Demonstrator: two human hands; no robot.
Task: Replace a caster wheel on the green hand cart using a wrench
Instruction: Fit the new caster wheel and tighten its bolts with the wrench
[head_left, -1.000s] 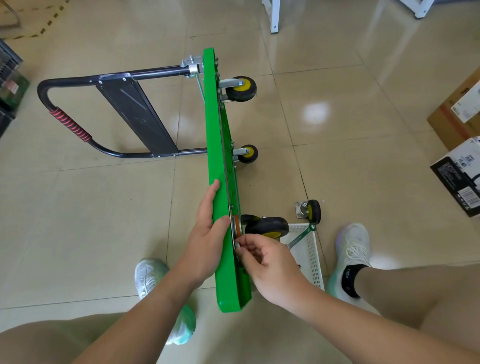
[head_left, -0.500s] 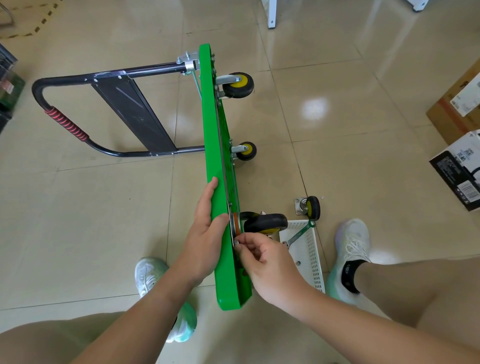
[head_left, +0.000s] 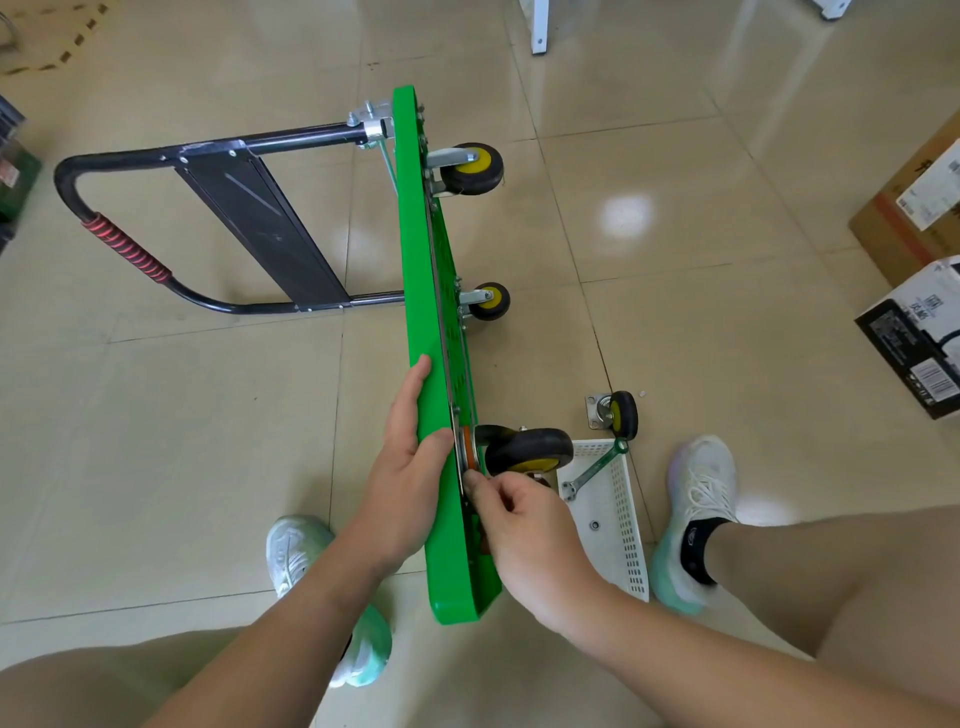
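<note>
While our left hand (head_left: 410, 467) pressed flat, steadying the green hand cart (head_left: 413, 234) on edge, our right hand (head_left: 524, 525) pinched something (a fastener, probably) at the caster wheel (head_left: 530, 449) plate.

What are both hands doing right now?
Left hand: open, pressed flat on the green cart.
Right hand: closed, pinching at the mounting plate of the caster; any bolt is hidden.

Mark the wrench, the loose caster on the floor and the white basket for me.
wrench (head_left: 595, 467): head view, middle of its green handle.
loose caster (head_left: 627, 413): head view, black tyre of the wheel.
white basket (head_left: 629, 540): head view, perforated right side wall.
</note>
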